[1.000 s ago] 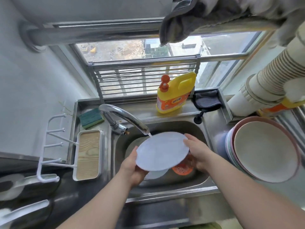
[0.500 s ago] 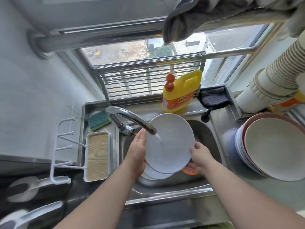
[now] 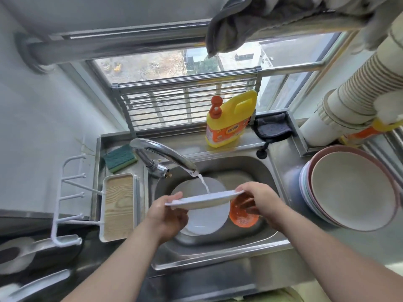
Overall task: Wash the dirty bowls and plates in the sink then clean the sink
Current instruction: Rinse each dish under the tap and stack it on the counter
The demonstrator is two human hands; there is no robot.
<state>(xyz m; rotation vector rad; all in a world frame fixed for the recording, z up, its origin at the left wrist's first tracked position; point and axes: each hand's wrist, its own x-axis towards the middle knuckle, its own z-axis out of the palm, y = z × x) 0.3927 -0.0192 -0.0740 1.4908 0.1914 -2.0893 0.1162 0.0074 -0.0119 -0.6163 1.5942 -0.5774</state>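
Observation:
I hold a white plate (image 3: pixel 205 201) almost flat over the steel sink (image 3: pixel 218 261). My left hand (image 3: pixel 169 211) grips its left rim and my right hand (image 3: pixel 259 200) grips its right rim. Water runs from the chrome tap (image 3: pixel 165 154) onto the plate's top. Under it, more white plates (image 3: pixel 205 221) lie in the basin. An orange strainer (image 3: pixel 243 216) sits in the basin by my right hand.
A stack of bowls (image 3: pixel 351 188) stands on the counter to the right. A yellow detergent bottle (image 3: pixel 229 123), a dark cloth (image 3: pixel 272 128) and a green sponge (image 3: pixel 120 158) lie along the back ledge. A white rack with a wooden tray (image 3: pixel 118 205) is left of the sink.
The plate was tilted up on edge against the tap half a second ago; now it lies nearly level under the stream. My right hand moved up to its right rim.

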